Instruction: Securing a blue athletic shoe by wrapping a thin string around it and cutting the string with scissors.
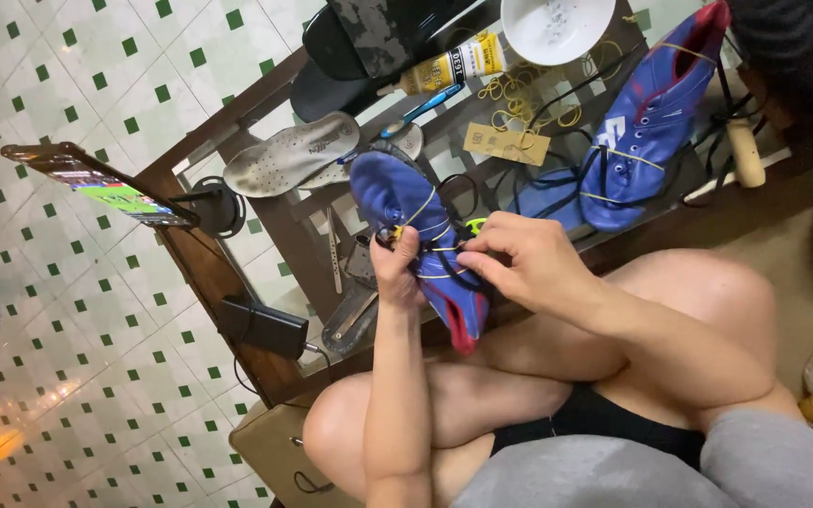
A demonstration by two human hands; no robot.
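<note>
We were binding the blue shoe [416,226] with rubber bands: our left hand [397,268] gripped it, our right hand [519,263] pinched a band; next likely needed stretching it over.

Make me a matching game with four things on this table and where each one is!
Things:
1. blue shoe
2. white bowl
3. phone
4. glue bottle

Places:
A. propped on a stand at the table's left edge
B. lying beside the bowl, near the table's far edge
C. held in both hands, wrapped in yellow rubber bands
D. at the table's far edge, above loose rubber bands

Pairs: 1-C, 2-D, 3-A, 4-B
</note>
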